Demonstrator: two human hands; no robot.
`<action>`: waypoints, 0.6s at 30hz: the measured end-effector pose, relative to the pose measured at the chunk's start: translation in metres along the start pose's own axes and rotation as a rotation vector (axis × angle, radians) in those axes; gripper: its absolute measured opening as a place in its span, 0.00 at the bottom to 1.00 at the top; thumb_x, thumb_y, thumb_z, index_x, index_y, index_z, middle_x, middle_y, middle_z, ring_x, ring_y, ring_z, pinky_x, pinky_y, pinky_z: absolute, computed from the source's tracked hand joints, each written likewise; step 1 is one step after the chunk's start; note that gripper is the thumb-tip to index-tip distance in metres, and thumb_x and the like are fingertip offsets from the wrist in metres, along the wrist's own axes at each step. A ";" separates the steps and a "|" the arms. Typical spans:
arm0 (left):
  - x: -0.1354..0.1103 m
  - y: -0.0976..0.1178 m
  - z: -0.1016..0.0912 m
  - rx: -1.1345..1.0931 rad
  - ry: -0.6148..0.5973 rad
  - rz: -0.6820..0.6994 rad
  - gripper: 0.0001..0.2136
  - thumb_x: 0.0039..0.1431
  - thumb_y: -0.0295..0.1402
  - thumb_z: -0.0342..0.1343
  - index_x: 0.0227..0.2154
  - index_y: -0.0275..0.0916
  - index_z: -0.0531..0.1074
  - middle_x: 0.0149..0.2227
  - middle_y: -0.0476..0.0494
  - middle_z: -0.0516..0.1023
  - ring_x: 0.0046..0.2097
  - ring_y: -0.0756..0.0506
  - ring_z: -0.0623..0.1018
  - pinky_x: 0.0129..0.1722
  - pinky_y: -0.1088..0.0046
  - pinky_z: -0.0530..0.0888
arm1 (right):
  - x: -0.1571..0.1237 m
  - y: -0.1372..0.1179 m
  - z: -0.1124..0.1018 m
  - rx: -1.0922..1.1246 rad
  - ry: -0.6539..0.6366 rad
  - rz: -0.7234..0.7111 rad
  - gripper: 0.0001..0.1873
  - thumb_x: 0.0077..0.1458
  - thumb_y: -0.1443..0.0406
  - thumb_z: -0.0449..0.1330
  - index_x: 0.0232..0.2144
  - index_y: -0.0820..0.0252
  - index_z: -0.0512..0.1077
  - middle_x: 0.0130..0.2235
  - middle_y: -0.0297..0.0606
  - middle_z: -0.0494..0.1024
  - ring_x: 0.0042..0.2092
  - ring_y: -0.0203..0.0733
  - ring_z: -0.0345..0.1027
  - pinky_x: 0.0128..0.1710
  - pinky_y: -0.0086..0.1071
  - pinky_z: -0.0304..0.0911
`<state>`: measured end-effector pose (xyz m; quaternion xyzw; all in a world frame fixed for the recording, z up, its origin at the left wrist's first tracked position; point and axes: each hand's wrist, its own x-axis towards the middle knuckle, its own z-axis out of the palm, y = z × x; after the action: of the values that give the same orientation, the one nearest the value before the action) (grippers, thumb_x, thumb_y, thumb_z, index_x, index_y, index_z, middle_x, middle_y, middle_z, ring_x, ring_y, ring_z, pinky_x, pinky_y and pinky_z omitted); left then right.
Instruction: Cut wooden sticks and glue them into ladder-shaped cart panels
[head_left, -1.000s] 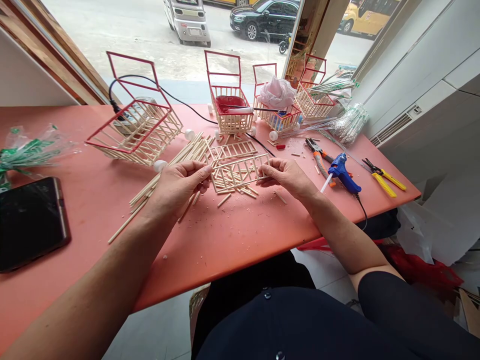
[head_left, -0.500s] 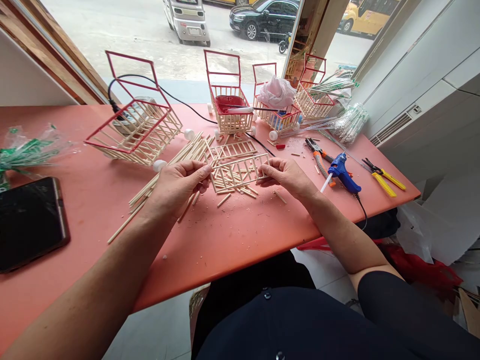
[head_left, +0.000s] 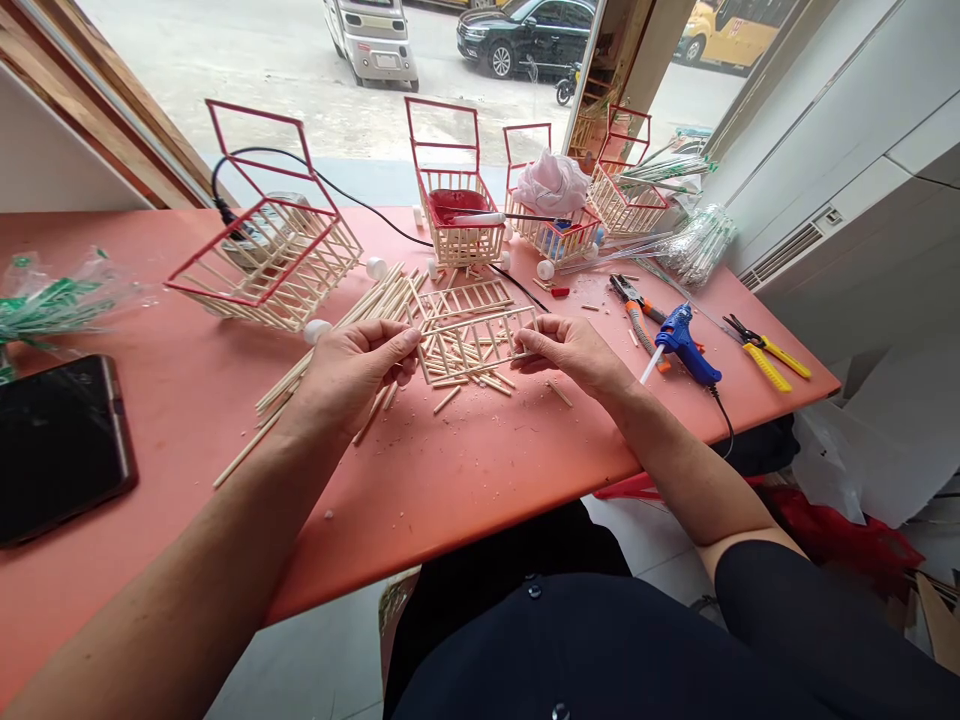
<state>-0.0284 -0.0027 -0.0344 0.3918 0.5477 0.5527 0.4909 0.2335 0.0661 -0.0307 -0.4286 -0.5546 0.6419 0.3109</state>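
Between my hands is a ladder-like frame of thin wooden sticks (head_left: 480, 340), held tilted above the table. My left hand (head_left: 367, 360) pinches its left end between thumb and fingers. At the opposite end, my right hand (head_left: 566, 350) is closed on the frame's right side. Beneath and behind lie loose short sticks (head_left: 448, 400) and a second stick frame (head_left: 487, 293). A bundle of longer sticks (head_left: 375, 300) runs past my left hand.
Small stick carts with red rims, one a tilted cart (head_left: 262, 260), line the table's back. To the right lie a blue glue gun (head_left: 686, 345), orange-handled pliers (head_left: 637, 310) and yellow-handled pliers (head_left: 765, 355). A phone (head_left: 64, 450) lies at left on the orange table (head_left: 450, 490).
Almost nothing differs. The whole view has shifted very slightly, and both hands keep their grip on the stick frame.
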 end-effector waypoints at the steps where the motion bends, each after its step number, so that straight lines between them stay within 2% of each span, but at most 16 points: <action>1: 0.000 0.000 0.000 0.000 0.000 -0.002 0.14 0.46 0.36 0.78 0.27 0.35 0.79 0.20 0.50 0.75 0.23 0.52 0.70 0.26 0.74 0.66 | 0.000 0.001 0.000 0.003 -0.008 -0.003 0.20 0.58 0.56 0.80 0.30 0.63 0.78 0.33 0.36 0.86 0.34 0.36 0.83 0.40 0.30 0.82; 5: 0.000 0.000 0.001 0.002 0.001 0.000 0.14 0.44 0.36 0.78 0.26 0.35 0.80 0.20 0.49 0.75 0.23 0.52 0.70 0.25 0.74 0.66 | 0.002 0.004 -0.002 0.018 -0.043 -0.017 0.29 0.46 0.49 0.85 0.31 0.62 0.77 0.33 0.35 0.86 0.33 0.35 0.82 0.37 0.28 0.80; 9: -0.001 0.000 0.001 0.002 -0.002 0.007 0.15 0.43 0.38 0.78 0.26 0.36 0.79 0.20 0.49 0.76 0.23 0.52 0.71 0.25 0.74 0.65 | 0.002 0.004 -0.002 0.024 -0.056 -0.028 0.37 0.34 0.41 0.85 0.31 0.61 0.76 0.32 0.34 0.85 0.33 0.35 0.81 0.36 0.27 0.80; 15: 0.000 0.000 0.000 0.016 -0.014 0.014 0.19 0.40 0.43 0.81 0.25 0.36 0.80 0.20 0.50 0.75 0.23 0.52 0.71 0.26 0.74 0.66 | 0.003 0.006 -0.004 0.003 -0.059 -0.043 0.36 0.38 0.40 0.84 0.31 0.61 0.75 0.33 0.36 0.85 0.35 0.36 0.82 0.39 0.30 0.81; 18: 0.001 0.000 0.000 0.029 -0.017 0.019 0.22 0.38 0.46 0.82 0.25 0.37 0.79 0.20 0.50 0.76 0.23 0.52 0.71 0.26 0.74 0.67 | 0.003 0.007 -0.003 0.016 -0.054 -0.040 0.37 0.36 0.40 0.84 0.30 0.61 0.75 0.32 0.35 0.85 0.34 0.36 0.82 0.38 0.29 0.81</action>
<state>-0.0286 -0.0019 -0.0345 0.4086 0.5477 0.5460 0.4847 0.2356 0.0691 -0.0380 -0.3974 -0.5663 0.6513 0.3117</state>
